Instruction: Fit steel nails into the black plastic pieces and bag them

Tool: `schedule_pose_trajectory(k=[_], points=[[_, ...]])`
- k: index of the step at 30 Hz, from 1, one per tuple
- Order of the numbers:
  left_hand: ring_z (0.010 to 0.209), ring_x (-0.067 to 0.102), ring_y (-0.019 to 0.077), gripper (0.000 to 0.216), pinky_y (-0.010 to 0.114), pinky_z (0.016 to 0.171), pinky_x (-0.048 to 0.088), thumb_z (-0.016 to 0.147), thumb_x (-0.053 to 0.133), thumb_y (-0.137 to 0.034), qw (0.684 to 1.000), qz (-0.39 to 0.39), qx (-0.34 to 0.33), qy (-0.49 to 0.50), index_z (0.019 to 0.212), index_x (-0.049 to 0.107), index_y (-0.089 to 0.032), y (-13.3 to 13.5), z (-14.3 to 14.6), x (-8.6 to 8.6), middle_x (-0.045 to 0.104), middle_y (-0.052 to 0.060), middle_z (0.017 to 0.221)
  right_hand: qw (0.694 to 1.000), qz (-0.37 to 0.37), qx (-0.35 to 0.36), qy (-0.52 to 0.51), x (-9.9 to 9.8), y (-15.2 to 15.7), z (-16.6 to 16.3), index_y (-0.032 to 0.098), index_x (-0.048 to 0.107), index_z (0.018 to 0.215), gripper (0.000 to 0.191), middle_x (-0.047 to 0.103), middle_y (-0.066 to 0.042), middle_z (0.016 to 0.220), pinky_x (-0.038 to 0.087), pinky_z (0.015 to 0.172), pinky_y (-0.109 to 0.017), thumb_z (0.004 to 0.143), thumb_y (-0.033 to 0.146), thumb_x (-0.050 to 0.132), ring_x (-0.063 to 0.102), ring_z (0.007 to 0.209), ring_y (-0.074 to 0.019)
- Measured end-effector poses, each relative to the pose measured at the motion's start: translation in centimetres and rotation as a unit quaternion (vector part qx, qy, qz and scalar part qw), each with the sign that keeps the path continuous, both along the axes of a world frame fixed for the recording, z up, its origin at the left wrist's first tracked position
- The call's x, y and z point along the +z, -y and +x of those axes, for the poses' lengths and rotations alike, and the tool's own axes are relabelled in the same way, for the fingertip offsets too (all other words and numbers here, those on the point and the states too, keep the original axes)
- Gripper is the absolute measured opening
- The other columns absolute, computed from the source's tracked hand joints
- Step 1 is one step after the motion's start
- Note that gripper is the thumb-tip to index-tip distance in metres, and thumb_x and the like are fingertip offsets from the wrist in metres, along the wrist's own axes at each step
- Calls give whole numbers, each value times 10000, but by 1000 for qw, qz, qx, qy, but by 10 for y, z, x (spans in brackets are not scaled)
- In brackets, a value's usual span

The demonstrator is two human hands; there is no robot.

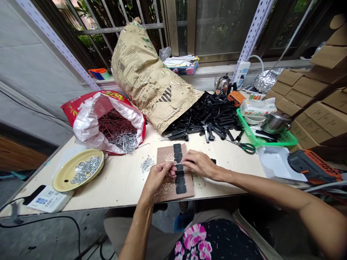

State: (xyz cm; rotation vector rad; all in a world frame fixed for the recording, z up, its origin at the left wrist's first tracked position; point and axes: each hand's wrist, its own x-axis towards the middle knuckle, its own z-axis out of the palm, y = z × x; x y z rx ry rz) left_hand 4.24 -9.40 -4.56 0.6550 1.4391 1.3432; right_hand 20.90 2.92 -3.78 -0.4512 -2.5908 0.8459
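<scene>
My left hand [162, 171] is closed in a pinch over the wooden board [165, 151], with a thin silvery piece [178, 164] at its fingertips. From the other side, my right hand [199, 164] pinches at the same piece, whose exact kind is too small to make out. Below the fingers, a row of black rounded pads [180, 180] runs down the board, partly hidden by the hands. Pale crumbs lie scattered on the wood. A little heap of small silvery metal parts [147, 164] rests on the table left of the board.
A yellow dish [61, 177] holds more metal parts. Long screws or pins fill a red-and-white bag [81, 122]. Black plastic parts [197, 115] spill from a large paper sack [146, 72]. Scissors [248, 147], a green basket [290, 139] and an orange-black power tool [314, 166] are at the right.
</scene>
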Motion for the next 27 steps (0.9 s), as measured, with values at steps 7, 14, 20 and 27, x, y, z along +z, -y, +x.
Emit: schedule_pose_trajectory(k=[7,14,20,27], points=[[956,604,247,449,421,888,465,844,486,-474,948,9,98,-302,1130,645,-166,-2,-3,-13,660,122,1027,999,26,-35,6,-16,-13,6,209,641,981,189,599,-17,907,398,637,-209,926,304,487,561,775,-112],[1404,124,306,431,511,1109,217,906,390,-307,804,27,35,-593,1283,524,-148,6,2,-45,379,118,1453,987,152,-47,18,-38,-64,-19,174,625,896,178,585,-37,876,399,655,-224,925,281,486,509,858,-145],[1388,198,283,479,523,1083,271,940,309,-303,767,-20,-1,-642,1381,381,-129,7,1,-68,361,148,1456,980,194,45,-1,-51,-44,-18,146,589,853,234,558,-31,785,422,579,-218,955,181,382,498,759,-126],[1401,163,244,474,479,1110,248,953,277,-271,748,-35,-6,-663,1393,358,-114,6,1,-74,336,135,1472,980,175,82,-44,-44,-21,-15,137,552,794,370,525,-21,721,416,524,-205,970,137,226,475,669,-102]])
